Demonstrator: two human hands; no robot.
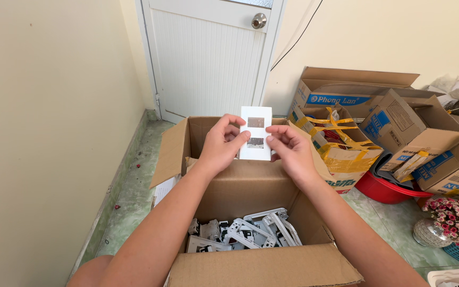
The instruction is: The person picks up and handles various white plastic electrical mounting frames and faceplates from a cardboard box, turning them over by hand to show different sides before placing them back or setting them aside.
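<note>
I hold a white rectangular switch cover plate (256, 134) with two small square openings upright above an open cardboard box (251, 186). My left hand (222, 142) grips its left edge, thumb on the front. My right hand (289, 148) pinches its right edge. At the bottom of the box lie several white and grey switch frames and parts (245, 231).
A white door (208, 53) with a round knob stands behind the box. Stacked cardboard boxes (394, 133) and a red basin (389, 188) crowd the right side. A vase of pink flowers (447, 219) sits at the far right. A cream wall runs along the left.
</note>
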